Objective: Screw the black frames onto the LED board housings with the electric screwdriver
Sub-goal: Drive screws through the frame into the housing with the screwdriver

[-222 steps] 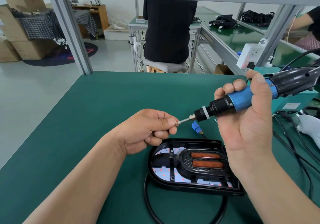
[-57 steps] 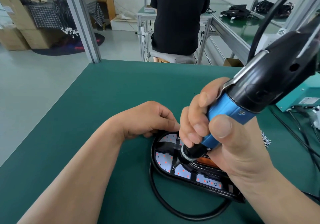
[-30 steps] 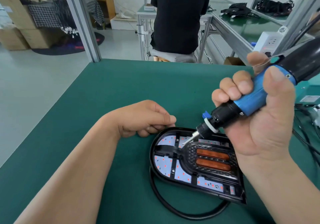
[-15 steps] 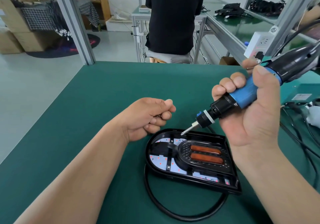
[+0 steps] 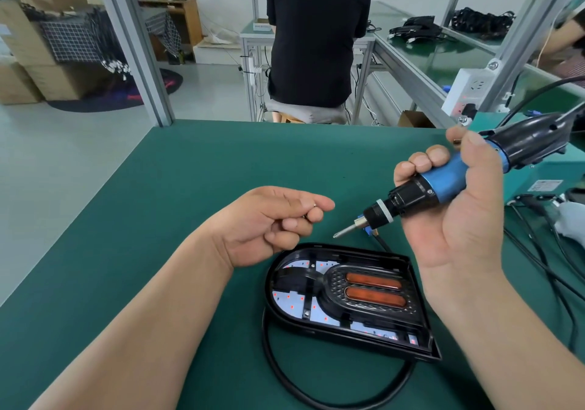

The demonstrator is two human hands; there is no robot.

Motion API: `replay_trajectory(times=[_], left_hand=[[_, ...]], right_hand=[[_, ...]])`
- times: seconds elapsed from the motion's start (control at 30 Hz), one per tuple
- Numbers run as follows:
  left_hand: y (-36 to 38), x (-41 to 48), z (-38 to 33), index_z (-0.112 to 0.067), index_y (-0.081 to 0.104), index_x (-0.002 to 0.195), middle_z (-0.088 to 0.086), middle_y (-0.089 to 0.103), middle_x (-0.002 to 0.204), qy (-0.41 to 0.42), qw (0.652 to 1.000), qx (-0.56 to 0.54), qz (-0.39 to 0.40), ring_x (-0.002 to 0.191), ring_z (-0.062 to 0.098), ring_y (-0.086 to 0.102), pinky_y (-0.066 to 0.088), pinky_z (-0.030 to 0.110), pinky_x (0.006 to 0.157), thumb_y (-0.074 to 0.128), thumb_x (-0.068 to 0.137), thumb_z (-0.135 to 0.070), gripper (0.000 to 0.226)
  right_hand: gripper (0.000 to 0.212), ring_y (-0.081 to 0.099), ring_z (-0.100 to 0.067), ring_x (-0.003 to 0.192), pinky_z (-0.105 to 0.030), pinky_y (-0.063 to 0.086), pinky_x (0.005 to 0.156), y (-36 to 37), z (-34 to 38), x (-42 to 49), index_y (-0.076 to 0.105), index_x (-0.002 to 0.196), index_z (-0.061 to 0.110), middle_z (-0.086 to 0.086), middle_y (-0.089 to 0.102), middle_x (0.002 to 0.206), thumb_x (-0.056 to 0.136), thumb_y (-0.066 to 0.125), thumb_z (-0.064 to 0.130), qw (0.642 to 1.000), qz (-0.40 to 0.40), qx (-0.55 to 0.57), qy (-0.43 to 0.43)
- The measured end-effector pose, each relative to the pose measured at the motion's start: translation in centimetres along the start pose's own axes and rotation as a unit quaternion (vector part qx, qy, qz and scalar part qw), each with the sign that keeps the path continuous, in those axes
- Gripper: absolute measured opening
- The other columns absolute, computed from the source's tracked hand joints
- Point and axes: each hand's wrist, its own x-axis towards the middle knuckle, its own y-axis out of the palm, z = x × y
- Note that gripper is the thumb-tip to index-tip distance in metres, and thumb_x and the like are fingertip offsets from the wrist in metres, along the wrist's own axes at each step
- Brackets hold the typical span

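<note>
A black LED board housing (image 5: 418,343) lies on the green mat, its black frame (image 5: 329,283) set over the white LED board with two orange bars. My right hand (image 5: 456,219) grips the blue electric screwdriver (image 5: 443,181), held above the housing with the bit tip (image 5: 337,235) pointing left and down. My left hand (image 5: 272,222) hovers left of the bit, fingers curled, with a small silver screw (image 5: 311,207) pinched between thumb and fingers. A thick black cable (image 5: 285,378) loops from the housing toward me.
A teal box (image 5: 544,169) and several black cables (image 5: 538,251) lie at the right edge. A blue connector (image 5: 368,231) sits behind the housing. A white power strip (image 5: 468,89) hangs on the frame post. A person in black sits beyond the table's far edge.
The screwdriver has lifted off the housing and tilted flatter, its bit now pointing toward my left hand. My left hand rose from the mat and brings small screws up between its fingertips.
</note>
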Motion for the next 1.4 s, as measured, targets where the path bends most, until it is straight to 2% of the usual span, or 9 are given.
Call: replay_trajectory(times=[0.23, 0.5, 0.77, 1.1, 1.27, 1.4], left_hand=[[0.5, 0.0, 0.0, -0.007, 0.081, 0.102, 0.004, 0.065, 0.082, 0.010, 0.997, 0.075, 0.026, 0.057, 0.004, 0.038, 0.028, 0.010, 0.040, 0.067, 0.093, -0.010, 0.017], [1.1, 0.1, 0.3, -0.006, 0.076, 0.093, 0.006, 0.064, 0.079, -0.005, 0.993, 0.109, 0.034, 0.055, 0.004, 0.036, 0.025, 0.011, 0.039, 0.070, 0.093, -0.014, 0.010], [1.2, 0.1, 0.4, -0.010, 0.076, 0.092, 0.003, 0.059, 0.076, -0.012, 0.990, 0.138, 0.030, 0.053, 0.002, 0.035, 0.027, 0.011, 0.039, 0.071, 0.095, -0.023, 0.013], [1.3, -0.1, 0.2, -0.007, 0.076, 0.097, 0.003, 0.057, 0.078, -0.020, 0.991, 0.127, 0.032, 0.055, 0.003, 0.034, 0.026, 0.011, 0.039, 0.062, 0.103, -0.011, 0.016], [1.4, 0.0, 0.2, -0.008, 0.075, 0.095, 0.004, 0.058, 0.077, -0.021, 0.991, 0.133, 0.024, 0.053, 0.002, 0.034, 0.025, 0.011, 0.038, 0.065, 0.099, -0.014, 0.012], [1.4, 0.1, 0.3, -0.007, 0.075, 0.094, 0.005, 0.059, 0.075, -0.010, 0.990, 0.142, 0.011, 0.051, 0.002, 0.033, 0.024, 0.011, 0.038, 0.067, 0.098, -0.014, 0.011]], right_hand=[[0.015, 0.052, -0.015, 0.075, -0.032, 0.052, 0.084, 0.2, 0.8, 0.2, 0.054, 0.113, 0.016, 0.002, 0.052, 0.081, 0.107, 0.059, 0.028, 0.999, 0.000, 0.012, -0.034], [0.018, 0.054, -0.014, 0.078, -0.034, 0.052, 0.090, 0.5, 0.4, -0.1, 0.057, 0.113, 0.019, 0.002, 0.054, 0.083, 0.108, 0.059, 0.036, 0.999, -0.006, 0.014, -0.030], [0.018, 0.054, -0.015, 0.079, -0.035, 0.053, 0.092, 0.2, 0.4, 0.1, 0.057, 0.117, 0.018, 0.001, 0.054, 0.084, 0.108, 0.060, 0.034, 0.999, -0.011, 0.006, -0.034], [0.017, 0.054, -0.016, 0.080, -0.035, 0.054, 0.091, 0.0, 0.3, 0.1, 0.058, 0.115, 0.018, 0.001, 0.055, 0.084, 0.108, 0.061, 0.033, 0.999, -0.009, -0.002, -0.034], [0.017, 0.055, -0.016, 0.080, -0.035, 0.054, 0.092, 0.1, 0.2, 0.1, 0.058, 0.114, 0.018, 0.001, 0.055, 0.085, 0.107, 0.063, 0.032, 0.999, -0.003, -0.007, -0.039], [0.024, 0.055, -0.016, 0.081, -0.036, 0.053, 0.093, 0.2, 0.1, 0.0, 0.057, 0.116, 0.018, 0.001, 0.055, 0.086, 0.108, 0.060, 0.040, 0.999, -0.007, -0.019, -0.045]])
